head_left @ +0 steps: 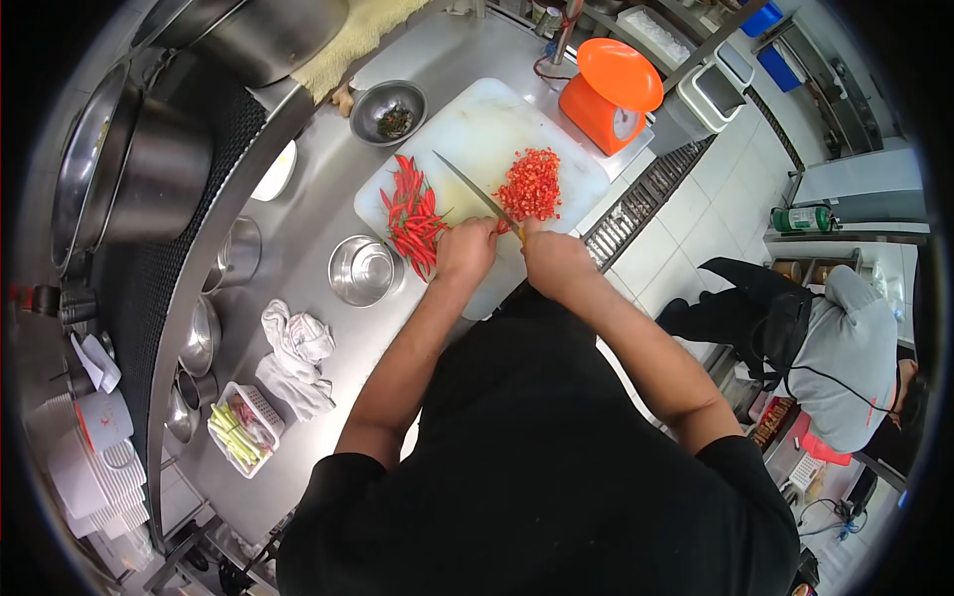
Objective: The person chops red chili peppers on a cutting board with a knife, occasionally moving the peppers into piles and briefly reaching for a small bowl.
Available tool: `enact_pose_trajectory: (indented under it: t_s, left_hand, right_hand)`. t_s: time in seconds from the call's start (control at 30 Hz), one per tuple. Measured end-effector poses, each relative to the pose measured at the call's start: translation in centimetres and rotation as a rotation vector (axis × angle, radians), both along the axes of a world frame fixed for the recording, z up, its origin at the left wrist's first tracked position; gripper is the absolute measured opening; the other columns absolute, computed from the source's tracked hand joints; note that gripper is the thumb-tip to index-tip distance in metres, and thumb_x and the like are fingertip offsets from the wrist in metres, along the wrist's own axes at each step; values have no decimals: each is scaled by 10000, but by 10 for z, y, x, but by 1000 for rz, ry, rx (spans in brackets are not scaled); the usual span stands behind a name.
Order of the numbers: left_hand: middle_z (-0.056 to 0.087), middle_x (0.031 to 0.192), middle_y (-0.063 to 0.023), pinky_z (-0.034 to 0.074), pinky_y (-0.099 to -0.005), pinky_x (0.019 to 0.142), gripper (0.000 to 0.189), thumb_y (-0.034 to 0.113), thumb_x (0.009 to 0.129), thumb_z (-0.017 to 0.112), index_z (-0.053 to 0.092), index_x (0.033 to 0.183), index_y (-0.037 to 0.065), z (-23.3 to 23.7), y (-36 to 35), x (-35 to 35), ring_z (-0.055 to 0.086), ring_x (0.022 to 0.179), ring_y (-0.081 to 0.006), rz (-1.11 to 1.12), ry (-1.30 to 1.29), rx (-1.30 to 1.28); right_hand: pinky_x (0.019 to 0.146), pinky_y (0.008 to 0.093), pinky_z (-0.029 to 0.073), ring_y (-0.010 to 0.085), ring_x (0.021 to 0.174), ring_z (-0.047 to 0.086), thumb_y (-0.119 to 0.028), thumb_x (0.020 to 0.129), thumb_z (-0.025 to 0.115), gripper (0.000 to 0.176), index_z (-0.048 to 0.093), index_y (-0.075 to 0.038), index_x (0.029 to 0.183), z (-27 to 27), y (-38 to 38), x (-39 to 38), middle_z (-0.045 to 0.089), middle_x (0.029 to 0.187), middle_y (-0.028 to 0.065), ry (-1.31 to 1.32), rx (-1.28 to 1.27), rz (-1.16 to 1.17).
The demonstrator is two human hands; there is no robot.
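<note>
On the white cutting board (497, 104), my right hand (558, 260) grips a kitchen knife (472, 186) by its yellowish handle. The blade points up and left across the board. My left hand (467, 250) is closed beside the handle, pinching a bit of red chili (503, 226) at its fingertips. A pile of whole red chilies (409, 214) lies just left of that hand. Chopped red chili (532, 182) is heaped beyond my right hand. A metal bowl with dark green scraps (395, 121) stands at the board's far left edge.
An orange scale (606, 104) stands beyond the board. Left on the steel counter are a metal container (363, 270), a crumpled cloth (296, 348) and a basket of green stalks (238, 432). Large pots (149, 189) sit on the shelf. A person in grey (845, 343) works at right.
</note>
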State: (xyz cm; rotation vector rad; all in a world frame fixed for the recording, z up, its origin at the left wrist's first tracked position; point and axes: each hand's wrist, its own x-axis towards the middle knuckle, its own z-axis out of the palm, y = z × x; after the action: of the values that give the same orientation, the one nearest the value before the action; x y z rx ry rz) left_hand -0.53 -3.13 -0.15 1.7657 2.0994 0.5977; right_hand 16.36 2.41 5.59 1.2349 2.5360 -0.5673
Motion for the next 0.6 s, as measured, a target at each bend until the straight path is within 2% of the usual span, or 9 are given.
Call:
enact_pose_trajectory:
  t_s: [0.13,0.43,0.53,0.6]
  left_hand:
    - [733,923,-180,575,-527,755,92,133,894,696,729,939,60,0,2,-1,714,835,-403,9,21,-30]
    - [723,871,-181,568,-520,738,86,139,883,713,732,908,58,-2,0,0,710,803,-402,28,-53,37]
    - [731,886,-179,569,-513,739,91,137,884,714,745,925,62,-3,0,0,714,805,-396,26,-33,19]
    - [732,889,-176,569,-511,738,89,138,886,717,742,926,63,-2,3,-3,715,805,-393,25,-12,26]
  right_hand:
    - [737,462,620,380,832,775,-119,978,565,211,524,13,1137,-19,-4,-6,761,907,212,31,1,-56]
    - [720,466,617,375,823,774,-147,998,564,217,517,4,1147,0,-4,-5,762,901,210,22,24,9]
    - [717,455,619,371,811,775,-113,964,573,209,530,8,1128,-21,-8,-10,761,891,212,73,0,-73]
    - [713,453,620,366,805,776,-118,967,570,204,529,7,1123,-27,1,-11,760,888,214,99,15,-37]
